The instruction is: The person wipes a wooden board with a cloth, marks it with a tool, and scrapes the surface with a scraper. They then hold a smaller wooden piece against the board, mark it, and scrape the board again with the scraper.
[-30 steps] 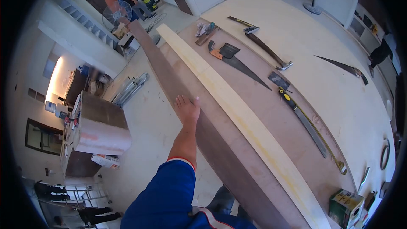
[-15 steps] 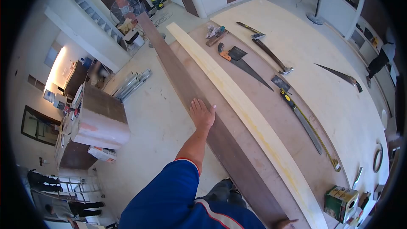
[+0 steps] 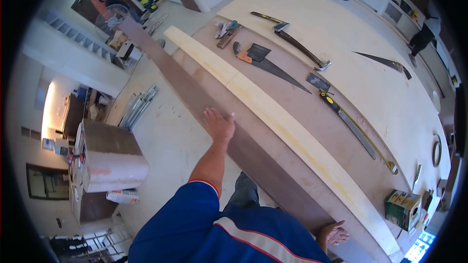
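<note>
You have one long, dark brown wooden board (image 3: 261, 165) running diagonally along the near side of a pinkish-brown bench top (image 3: 292, 102), with one long, pale cream, yellow-stained strip (image 3: 287, 131) lying beside it. Beyond the strip, count two handsaws: one with an orange-and-black handle (image 3: 280, 73), one with a dark handle (image 3: 382, 62) on the large cream sheet (image 3: 336, 22). There is one claw hammer with a dark handle (image 3: 300, 47), one metal square (image 3: 268, 19), two dark, flat plates (image 3: 258, 52) (image 3: 318, 82), one long grey blade with a yellow-and-black handle (image 3: 348, 124) and one green-and-cream box (image 3: 402, 209). The box bears printing, too small to read.

Your hands are well apart. Your left hand (image 3: 219, 124) lies flat on the board, palm down, fingers close together, thumb out, forearm slanting up from the blue sleeve. Your right hand (image 3: 334, 234) is by the board's lower stretch, fingers extended and grasping nothing; whether it touches the wood, you cannot tell.
</note>
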{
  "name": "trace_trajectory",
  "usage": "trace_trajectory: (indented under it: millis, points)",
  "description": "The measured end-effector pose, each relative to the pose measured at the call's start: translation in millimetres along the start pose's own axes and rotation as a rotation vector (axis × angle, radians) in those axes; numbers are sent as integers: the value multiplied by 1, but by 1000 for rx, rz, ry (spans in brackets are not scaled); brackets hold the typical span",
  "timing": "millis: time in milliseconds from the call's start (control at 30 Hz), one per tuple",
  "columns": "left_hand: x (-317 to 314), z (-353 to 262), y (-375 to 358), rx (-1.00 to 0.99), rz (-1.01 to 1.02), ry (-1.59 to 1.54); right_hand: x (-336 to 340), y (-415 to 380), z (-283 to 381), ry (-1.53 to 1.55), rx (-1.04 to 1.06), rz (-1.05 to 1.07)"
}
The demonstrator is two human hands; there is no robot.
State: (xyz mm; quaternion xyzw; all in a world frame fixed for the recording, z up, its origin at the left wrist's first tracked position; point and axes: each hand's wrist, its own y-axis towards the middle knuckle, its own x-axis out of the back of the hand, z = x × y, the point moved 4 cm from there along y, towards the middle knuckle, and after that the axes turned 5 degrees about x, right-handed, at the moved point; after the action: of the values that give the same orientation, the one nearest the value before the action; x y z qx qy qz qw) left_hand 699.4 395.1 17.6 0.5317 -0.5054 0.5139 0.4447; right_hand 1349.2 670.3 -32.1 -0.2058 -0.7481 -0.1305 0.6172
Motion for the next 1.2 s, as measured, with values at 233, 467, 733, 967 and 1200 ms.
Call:
trace_trajectory:
  millis: [233,467,733,967,1200]
  points:
    - [7,45,180,-6,-102,34,6,3,-4,32,-39,35]
    - [9,73,286,-1,-107,59,-1,12,-12,30,23,-89]
    - [9,80,265,-6,-76,38,-9,-52,28,143,-148,-10]
    - [14,82,246,-13,-34,22,-30,-202,151,218,-137,2]
    - [16,82,248,-24,-31,-12,3,-221,166,72,-167,-28]
